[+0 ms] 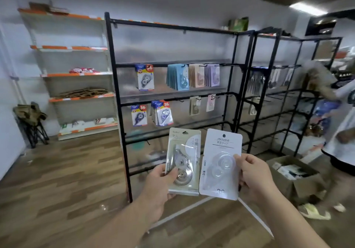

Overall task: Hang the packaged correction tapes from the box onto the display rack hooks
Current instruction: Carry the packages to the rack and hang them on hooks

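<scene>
Held upright and face-forward, side by side in front of the black metal display rack (115, 86): a pale green-grey carded correction tape pack (189, 146) in the left hand (161, 180) and a white carded correction tape pack (221, 151) in the right hand (253, 172). Pinched at the lower half in each case, thumb across the clear blister and remaining fingers curled behind the card. Kept with hang holes (223, 135) uppermost and clear of the fingers, probably so that each card can be slid straight onto a hook, and faces turned up for matching against stock already hung. Compare with the beige pack (195, 105) and pink pack (211, 102) on the lower rail and the blue packs (177, 76) above; select bare hooks (227, 95) at the right end of the rails, judged the easiest to reach. Not yet near any hook; both packs well apart from the rack. Supply located low right: open brown cardboard box (299, 186) on the wood-pattern floor (57, 171). Watch for another person (342, 132) bending beside that box and the neighbouring rack, a likely obstruction on return trips. Ignore the white shelving unit with orange edges (76, 74) at left.
</scene>
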A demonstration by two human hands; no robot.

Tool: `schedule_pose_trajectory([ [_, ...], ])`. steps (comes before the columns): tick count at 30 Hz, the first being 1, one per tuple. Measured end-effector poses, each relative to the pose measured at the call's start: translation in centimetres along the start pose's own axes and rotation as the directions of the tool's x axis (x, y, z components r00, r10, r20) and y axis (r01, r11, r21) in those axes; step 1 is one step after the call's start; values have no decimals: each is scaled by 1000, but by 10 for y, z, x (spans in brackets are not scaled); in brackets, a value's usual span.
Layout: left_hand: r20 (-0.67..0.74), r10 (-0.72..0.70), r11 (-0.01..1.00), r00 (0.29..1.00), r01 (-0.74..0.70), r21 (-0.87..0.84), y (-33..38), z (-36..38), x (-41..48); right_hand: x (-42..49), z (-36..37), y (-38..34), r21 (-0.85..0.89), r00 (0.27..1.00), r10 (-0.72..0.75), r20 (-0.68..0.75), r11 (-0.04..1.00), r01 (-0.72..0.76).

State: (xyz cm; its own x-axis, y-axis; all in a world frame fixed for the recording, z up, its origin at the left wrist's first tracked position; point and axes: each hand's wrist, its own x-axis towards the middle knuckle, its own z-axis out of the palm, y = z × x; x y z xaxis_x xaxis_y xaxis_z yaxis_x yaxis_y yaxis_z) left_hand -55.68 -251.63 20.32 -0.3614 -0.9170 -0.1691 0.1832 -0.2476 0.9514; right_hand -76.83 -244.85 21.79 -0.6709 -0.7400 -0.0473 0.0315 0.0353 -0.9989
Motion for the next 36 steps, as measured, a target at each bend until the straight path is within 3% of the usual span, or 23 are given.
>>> schedule_pose_trajectory([
  [11,160,-45,998,986,51,-32,11,103,236,213,-19,-24,-40,984,-11,-179,999,4],
  [18,194,-87,996,977,91,-14,2,183,350,345,-44,-14,20,982,40,-184,999,-37],
  [25,-75,-70,996,995,65,-57,-14,240,462,507,-54,-14,-75,1000,-7,-17,997,6],
  [31,-295,-117,992,948,101,-70,-22,270,522,610,-47,-28,-93,986,34,161,995,-19],
  [36,-386,-134,991,913,119,-63,-22,274,572,658,-25,-24,-120,960,91,263,991,-61],
])
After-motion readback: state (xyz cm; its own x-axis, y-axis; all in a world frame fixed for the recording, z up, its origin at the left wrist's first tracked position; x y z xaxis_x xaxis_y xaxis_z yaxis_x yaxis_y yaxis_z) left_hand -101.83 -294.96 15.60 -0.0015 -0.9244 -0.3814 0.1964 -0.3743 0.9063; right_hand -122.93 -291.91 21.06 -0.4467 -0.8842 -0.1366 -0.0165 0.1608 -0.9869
